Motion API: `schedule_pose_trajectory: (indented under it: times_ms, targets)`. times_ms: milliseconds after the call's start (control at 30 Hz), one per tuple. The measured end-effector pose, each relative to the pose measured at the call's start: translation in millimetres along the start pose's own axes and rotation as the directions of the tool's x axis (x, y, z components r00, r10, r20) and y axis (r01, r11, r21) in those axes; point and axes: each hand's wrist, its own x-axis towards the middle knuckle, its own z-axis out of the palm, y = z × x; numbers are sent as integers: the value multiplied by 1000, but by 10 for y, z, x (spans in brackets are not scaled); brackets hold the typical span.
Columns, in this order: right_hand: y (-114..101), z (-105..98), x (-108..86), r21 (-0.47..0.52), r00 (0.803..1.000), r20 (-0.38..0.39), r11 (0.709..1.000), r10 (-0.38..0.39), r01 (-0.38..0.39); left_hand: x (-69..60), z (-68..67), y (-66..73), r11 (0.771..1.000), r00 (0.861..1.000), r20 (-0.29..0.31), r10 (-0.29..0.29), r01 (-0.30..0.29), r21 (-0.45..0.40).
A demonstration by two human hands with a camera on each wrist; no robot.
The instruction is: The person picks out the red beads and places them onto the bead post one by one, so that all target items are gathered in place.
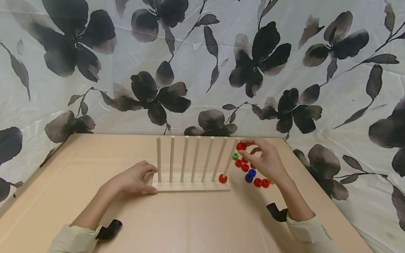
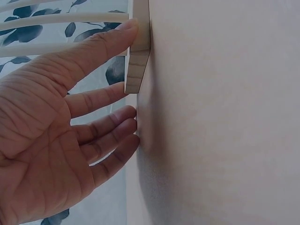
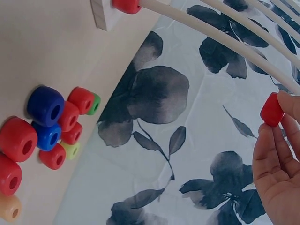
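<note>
A wooden rack (image 1: 193, 187) with several upright pegs stands on the table. My left hand (image 1: 130, 178) holds the left end of its base. In the left wrist view, the thumb lies on one face of the base and the index fingertip touches its edge, the other fingers loosely spread. My right hand (image 1: 267, 161) pinches a red bead (image 3: 271, 110) between thumb and fingers, close to the top of the rightmost peg (image 1: 231, 158). Another red bead (image 1: 223, 179) sits at the bottom of that same peg.
Right of the rack lie loose beads: several red beads (image 3: 18, 139), blue beads (image 3: 45, 106), a green bead (image 1: 235, 155), a yellow-green bead (image 3: 71, 150) and a light orange bead (image 3: 10, 209). Behind the table (image 1: 190, 225) hangs a floral cloth (image 1: 202, 70).
</note>
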Motion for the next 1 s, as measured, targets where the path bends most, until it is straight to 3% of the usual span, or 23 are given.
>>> schedule_pose_trajectory:
  times_ms: [500,1000]
  targets:
    - [-131,-57,59,34,982,-173,996,-76,83,-4,0,9,1000,1000,-8,5,-5,8]
    - [-231,-74,73,83,968,-234,991,-86,108,-6,-8,23,1000,1000,-7,10,-10,11]
